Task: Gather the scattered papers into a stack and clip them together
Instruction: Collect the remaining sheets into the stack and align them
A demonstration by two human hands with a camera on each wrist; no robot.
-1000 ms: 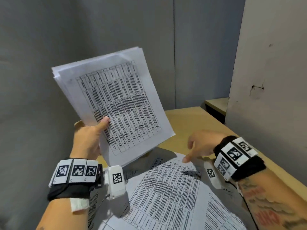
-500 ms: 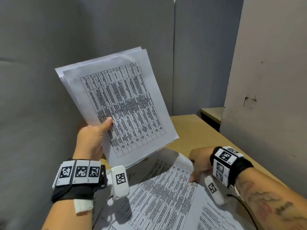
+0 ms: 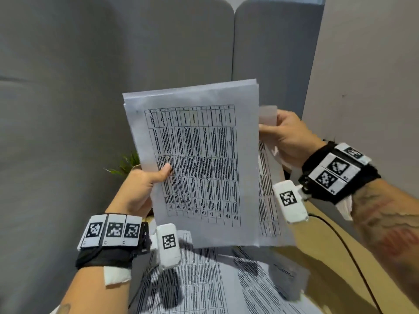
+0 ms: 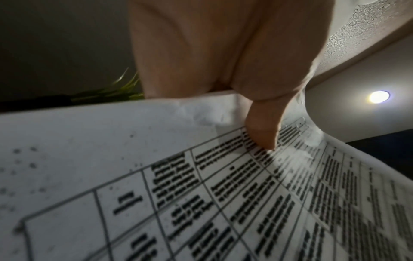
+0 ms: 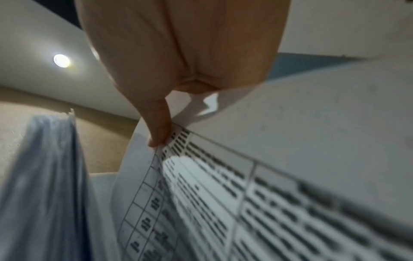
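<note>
A stack of printed papers (image 3: 199, 164) stands upright in front of me, held at its left edge by my left hand (image 3: 145, 184), thumb pressed on the top sheet. In the left wrist view that thumb (image 4: 261, 130) lies on the printed table of the stack (image 4: 201, 194). My right hand (image 3: 285, 137) pinches a single printed sheet (image 3: 269, 191) just behind the stack's right edge. In the right wrist view the thumb (image 5: 159, 130) grips that sheet (image 5: 245, 194) beside the stack's edge (image 5: 49, 176). More printed papers (image 3: 215, 284) lie scattered on the table below. No clip is visible.
The wooden table (image 3: 335, 268) runs along the lower right, with a black cable (image 3: 353, 259) across it. Grey padded partitions (image 3: 90, 87) close off the back and left, a pale wall (image 3: 374, 87) the right. A small green plant (image 3: 127, 164) sits behind my left hand.
My right hand has lifted a sheet off the table and brought it up behind the stack. My left hand has swung the stack rightward and more upright.
</note>
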